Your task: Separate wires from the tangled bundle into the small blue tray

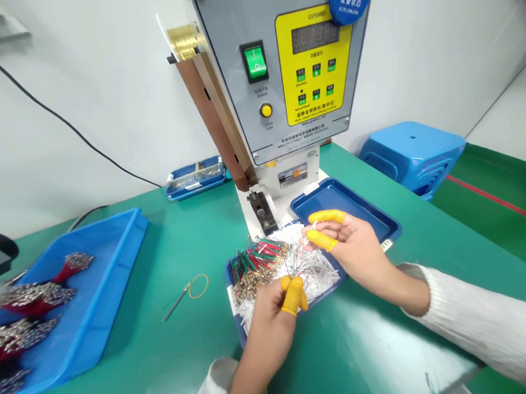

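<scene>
Yellow finger cots cover the thumb and a finger of each hand. My left hand (275, 321) is closed, pinching a few thin dark and red wires (294, 265) that fan upward. To its upper right, my right hand (348, 245) pinches a small white piece (314, 225) between thumb and finger. Both hands are over a dark blue tray (229, 274) full of white tube-like pieces (318, 272). At the tray's left lie red, green and black wires (260, 253) with gold-coloured ends.
A grey machine (250, 126) stands behind the tray, its black press part (261, 212) low at the front. A blue tray (357, 206) lies right; a large blue bin (111, 277) with wire bundles left. Loose wire and a ring (198, 286) lie between. Blue stool (414, 146) beyond.
</scene>
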The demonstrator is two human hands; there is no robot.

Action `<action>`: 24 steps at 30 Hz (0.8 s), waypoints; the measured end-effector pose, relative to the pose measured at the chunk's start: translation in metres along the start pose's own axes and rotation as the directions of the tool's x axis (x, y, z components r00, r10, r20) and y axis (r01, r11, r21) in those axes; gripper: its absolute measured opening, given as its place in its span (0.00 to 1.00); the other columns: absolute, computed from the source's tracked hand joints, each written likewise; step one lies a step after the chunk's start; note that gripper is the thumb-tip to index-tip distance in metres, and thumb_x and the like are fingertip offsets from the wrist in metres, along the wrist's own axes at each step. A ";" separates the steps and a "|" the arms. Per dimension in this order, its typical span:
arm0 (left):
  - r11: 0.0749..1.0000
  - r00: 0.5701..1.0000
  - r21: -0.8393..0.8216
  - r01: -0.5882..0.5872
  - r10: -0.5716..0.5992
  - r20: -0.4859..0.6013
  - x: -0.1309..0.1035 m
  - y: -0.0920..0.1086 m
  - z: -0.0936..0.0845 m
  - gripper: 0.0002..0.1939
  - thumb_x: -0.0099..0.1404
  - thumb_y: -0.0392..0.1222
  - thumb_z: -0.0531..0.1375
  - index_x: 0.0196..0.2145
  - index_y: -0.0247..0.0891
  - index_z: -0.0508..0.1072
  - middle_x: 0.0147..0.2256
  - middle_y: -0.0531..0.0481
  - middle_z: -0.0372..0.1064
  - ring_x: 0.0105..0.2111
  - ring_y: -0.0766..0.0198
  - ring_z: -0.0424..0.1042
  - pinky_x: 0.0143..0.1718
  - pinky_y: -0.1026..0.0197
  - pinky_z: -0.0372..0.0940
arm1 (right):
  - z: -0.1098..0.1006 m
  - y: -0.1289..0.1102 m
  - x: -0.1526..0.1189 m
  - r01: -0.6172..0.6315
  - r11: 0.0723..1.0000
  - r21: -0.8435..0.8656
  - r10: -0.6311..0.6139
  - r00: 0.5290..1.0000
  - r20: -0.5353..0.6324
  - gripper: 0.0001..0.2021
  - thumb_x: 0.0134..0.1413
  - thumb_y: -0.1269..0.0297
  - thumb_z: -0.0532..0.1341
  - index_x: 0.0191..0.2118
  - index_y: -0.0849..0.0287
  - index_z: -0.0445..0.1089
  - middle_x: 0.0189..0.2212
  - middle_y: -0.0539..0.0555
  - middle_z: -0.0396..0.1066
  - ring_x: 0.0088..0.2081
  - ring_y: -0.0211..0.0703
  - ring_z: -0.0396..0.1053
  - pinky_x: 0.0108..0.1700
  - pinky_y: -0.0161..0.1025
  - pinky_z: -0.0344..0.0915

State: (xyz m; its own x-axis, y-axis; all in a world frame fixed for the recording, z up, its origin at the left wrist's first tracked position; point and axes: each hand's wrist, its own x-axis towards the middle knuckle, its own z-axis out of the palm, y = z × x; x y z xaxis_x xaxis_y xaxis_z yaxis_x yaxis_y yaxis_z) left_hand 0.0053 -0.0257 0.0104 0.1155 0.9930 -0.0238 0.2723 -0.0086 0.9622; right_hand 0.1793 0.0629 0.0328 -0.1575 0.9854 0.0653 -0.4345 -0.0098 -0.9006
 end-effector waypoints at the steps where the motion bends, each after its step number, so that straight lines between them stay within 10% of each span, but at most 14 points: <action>1: 1.000 1.000 -0.002 0.003 -0.003 0.001 0.000 0.000 0.000 0.21 0.74 0.47 0.53 0.24 0.37 0.67 0.22 0.54 0.61 0.23 0.67 0.56 0.26 0.63 0.50 | 0.000 0.000 0.000 -0.002 1.000 -0.003 0.002 1.000 0.002 0.14 0.46 0.67 0.77 0.39 0.58 0.77 0.32 0.52 0.81 0.33 0.41 0.81 0.36 0.35 0.82; 24: 1.000 1.000 0.009 -0.001 0.001 -0.003 -0.001 0.001 0.000 0.24 0.75 0.51 0.54 0.23 0.37 0.68 0.21 0.54 0.60 0.23 0.67 0.57 0.27 0.63 0.51 | -0.002 0.002 0.000 0.019 0.999 -0.031 -0.020 0.999 -0.025 0.15 0.46 0.65 0.77 0.39 0.58 0.77 0.31 0.52 0.79 0.33 0.42 0.80 0.37 0.38 0.82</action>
State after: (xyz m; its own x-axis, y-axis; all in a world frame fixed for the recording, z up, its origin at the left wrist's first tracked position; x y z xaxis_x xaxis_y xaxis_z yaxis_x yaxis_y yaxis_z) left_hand 0.0056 -0.0270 0.0116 0.1125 0.9934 -0.0219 0.2806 -0.0106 0.9598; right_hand 0.1802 0.0628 0.0302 -0.1265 0.9894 0.0720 -0.4094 0.0141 -0.9122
